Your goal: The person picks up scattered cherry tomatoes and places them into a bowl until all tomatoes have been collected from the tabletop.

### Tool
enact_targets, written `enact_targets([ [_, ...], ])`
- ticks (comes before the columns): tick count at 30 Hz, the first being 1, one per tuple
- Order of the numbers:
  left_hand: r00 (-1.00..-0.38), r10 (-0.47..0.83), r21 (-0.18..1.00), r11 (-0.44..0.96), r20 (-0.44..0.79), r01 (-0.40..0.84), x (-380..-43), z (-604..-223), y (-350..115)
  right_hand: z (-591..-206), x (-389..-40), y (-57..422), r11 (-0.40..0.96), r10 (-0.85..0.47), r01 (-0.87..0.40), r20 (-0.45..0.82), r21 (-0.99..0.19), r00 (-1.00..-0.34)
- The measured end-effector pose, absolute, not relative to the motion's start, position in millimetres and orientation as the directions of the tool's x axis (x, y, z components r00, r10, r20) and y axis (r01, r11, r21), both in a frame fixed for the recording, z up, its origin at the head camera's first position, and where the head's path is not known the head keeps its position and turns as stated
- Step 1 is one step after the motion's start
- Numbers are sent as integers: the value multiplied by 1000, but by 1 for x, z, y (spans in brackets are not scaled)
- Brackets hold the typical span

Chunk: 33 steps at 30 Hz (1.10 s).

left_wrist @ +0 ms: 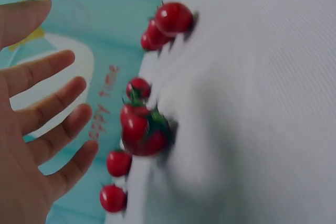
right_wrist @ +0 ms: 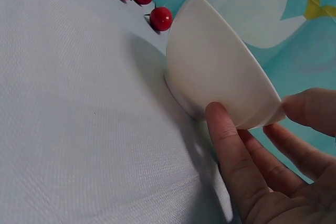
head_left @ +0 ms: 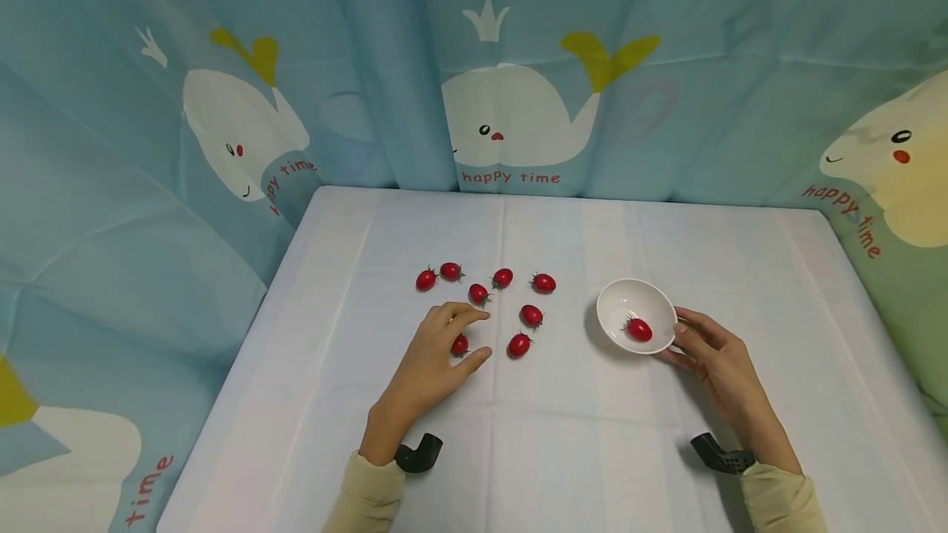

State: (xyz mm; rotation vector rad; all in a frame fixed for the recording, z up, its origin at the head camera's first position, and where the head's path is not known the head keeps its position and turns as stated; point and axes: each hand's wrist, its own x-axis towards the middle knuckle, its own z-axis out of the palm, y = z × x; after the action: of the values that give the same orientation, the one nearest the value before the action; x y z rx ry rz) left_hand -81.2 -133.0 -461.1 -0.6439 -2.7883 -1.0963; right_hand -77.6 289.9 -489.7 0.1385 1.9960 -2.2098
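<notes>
In the head view my left hand hovers at the left of the table, thumb and fingers spread apart above a cherry tomato that they partly hide. The left wrist view shows this hand holding nothing, with red cherry tomatoes beyond its fingertips. My right hand pinches the near right side of a small white bowl, thumb at the rim and fingers against the outer wall and underside, as the right wrist view confirms. Inside the bowl lies one cherry tomato.
Several more cherry tomatoes with green stems lie scattered between the left hand and the bowl. A white cloth covers the table. Behind it hangs a blue curtain printed with whales.
</notes>
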Motion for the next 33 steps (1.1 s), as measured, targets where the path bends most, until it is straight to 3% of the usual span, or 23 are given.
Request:
enact_targets([
  [10, -955, 247, 633, 716, 166, 295, -73, -476, -154, -490, -77, 289, -113, -63, 166, -159, -980, -985],
  [20, -968, 248, 672, 709, 44, 212, -75, -485, -162, -492, -77, 288, -88, -53, 176, -172, -980, -984],
  [33, -974, 222, 671, 716, 44, 194, -78, -490, -162, -493, -76, 287, -84, -56, 175, -170, -981, -984],
])
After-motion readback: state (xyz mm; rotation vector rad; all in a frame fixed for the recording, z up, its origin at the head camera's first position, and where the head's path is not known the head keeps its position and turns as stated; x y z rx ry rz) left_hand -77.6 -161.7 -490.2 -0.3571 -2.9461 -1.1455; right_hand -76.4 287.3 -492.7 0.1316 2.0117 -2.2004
